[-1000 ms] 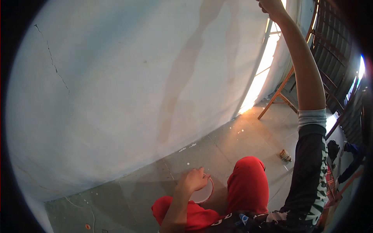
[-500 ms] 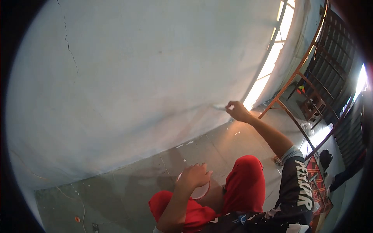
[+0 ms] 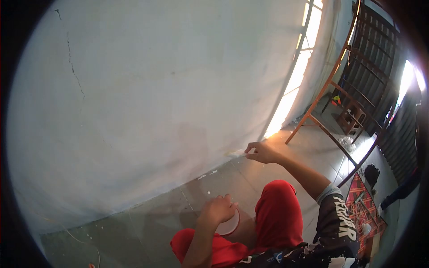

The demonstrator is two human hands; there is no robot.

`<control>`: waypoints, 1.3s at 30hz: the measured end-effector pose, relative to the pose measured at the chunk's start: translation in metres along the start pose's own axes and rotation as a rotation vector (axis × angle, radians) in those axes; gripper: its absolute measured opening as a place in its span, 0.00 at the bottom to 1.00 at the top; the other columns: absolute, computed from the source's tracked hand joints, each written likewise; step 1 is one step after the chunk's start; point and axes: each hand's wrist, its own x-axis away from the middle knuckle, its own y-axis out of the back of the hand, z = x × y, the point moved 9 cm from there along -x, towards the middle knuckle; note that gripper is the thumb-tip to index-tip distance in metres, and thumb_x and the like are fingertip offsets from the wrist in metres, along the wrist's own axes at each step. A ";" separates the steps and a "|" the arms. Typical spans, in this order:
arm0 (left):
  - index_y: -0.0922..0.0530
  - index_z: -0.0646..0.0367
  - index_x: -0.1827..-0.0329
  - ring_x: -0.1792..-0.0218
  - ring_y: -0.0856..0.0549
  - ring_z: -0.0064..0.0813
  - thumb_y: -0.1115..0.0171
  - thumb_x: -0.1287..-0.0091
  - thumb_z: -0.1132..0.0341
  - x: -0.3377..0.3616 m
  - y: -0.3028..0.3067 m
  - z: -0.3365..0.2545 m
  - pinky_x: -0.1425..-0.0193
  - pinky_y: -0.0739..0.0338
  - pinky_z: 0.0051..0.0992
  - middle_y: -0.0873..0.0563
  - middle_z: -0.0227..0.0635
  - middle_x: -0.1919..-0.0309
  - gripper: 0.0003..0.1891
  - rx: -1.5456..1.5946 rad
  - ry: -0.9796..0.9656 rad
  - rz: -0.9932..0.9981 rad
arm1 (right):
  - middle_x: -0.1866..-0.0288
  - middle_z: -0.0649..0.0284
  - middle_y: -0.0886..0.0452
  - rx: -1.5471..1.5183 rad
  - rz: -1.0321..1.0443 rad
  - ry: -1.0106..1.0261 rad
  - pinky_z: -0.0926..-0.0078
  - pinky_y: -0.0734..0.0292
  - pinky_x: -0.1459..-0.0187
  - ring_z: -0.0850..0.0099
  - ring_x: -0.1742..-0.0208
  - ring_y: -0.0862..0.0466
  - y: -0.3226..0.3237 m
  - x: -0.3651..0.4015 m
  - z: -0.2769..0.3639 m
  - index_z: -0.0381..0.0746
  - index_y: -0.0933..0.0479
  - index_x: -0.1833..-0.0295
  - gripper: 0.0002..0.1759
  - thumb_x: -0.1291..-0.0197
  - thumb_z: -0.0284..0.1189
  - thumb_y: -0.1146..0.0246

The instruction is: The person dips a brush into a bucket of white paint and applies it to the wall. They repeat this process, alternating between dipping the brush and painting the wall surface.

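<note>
My right hand (image 3: 262,153) reaches out to the foot of the white wall (image 3: 147,80). Its fingers pinch a thin pale putty knife (image 3: 237,153), blurred against the wall close to the floor. Between my knees stands a round tub (image 3: 229,225) with a reddish rim and a whitish inside. My left hand (image 3: 218,209) is curled over the tub's far left edge and grips it; part of the tub is hidden behind that hand and forearm.
A rusty metal frame (image 3: 319,96) stands at the right beside a bright window opening (image 3: 292,89). Beyond are a brown stool (image 3: 351,118) and a red patterned mat (image 3: 357,201) with tools. Another person's leg (image 3: 402,192) shows at far right. A crack (image 3: 73,67) runs down the wall.
My right hand with the putty knife has moved down the wall and slightly left, near the floor line. My left hand stays at the tub. The view has shifted a little.
</note>
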 end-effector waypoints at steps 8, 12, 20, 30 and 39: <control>0.26 0.60 0.38 0.43 0.19 0.54 0.49 0.27 0.48 0.009 0.006 -0.008 0.37 0.26 0.46 0.18 0.56 0.46 0.26 -0.023 0.038 0.011 | 0.57 0.52 0.14 0.142 0.213 0.216 0.60 0.20 0.55 0.58 0.58 0.15 -0.069 0.000 -0.021 0.41 0.17 0.53 0.18 0.42 0.41 0.32; 0.24 0.60 0.40 0.46 0.18 0.53 0.48 0.28 0.49 0.007 -0.001 0.003 0.39 0.25 0.47 0.17 0.55 0.47 0.24 0.060 -0.068 0.014 | 0.55 0.53 0.15 0.219 0.394 0.244 0.59 0.21 0.52 0.57 0.54 0.15 -0.076 -0.019 -0.007 0.41 0.18 0.52 0.18 0.43 0.40 0.32; 0.21 0.58 0.45 0.46 0.19 0.53 0.46 0.30 0.50 0.024 -0.016 0.081 0.40 0.25 0.48 0.17 0.52 0.49 0.22 -0.068 0.291 -0.031 | 0.54 0.55 0.15 0.534 0.803 0.355 0.57 0.22 0.51 0.57 0.49 0.17 -0.109 -0.019 -0.016 0.43 0.18 0.53 0.15 0.48 0.33 0.34; 0.34 0.65 0.31 0.36 0.26 0.57 0.49 0.24 0.51 0.026 -0.058 0.099 0.33 0.30 0.43 0.26 0.59 0.37 0.28 0.146 0.510 -0.313 | 0.54 0.50 0.17 0.143 0.754 0.465 0.57 0.24 0.49 0.52 0.49 0.18 -0.096 -0.001 -0.038 0.40 0.20 0.51 0.16 0.47 0.30 0.34; 0.33 0.60 0.34 0.52 0.18 0.33 0.54 0.22 0.45 0.128 -0.158 0.127 0.51 0.23 0.32 0.21 0.43 0.46 0.27 1.012 1.007 -0.332 | 0.58 0.53 0.19 0.103 0.833 0.758 0.57 0.25 0.54 0.57 0.54 0.19 -0.119 -0.014 0.026 0.40 0.21 0.50 0.15 0.44 0.30 0.34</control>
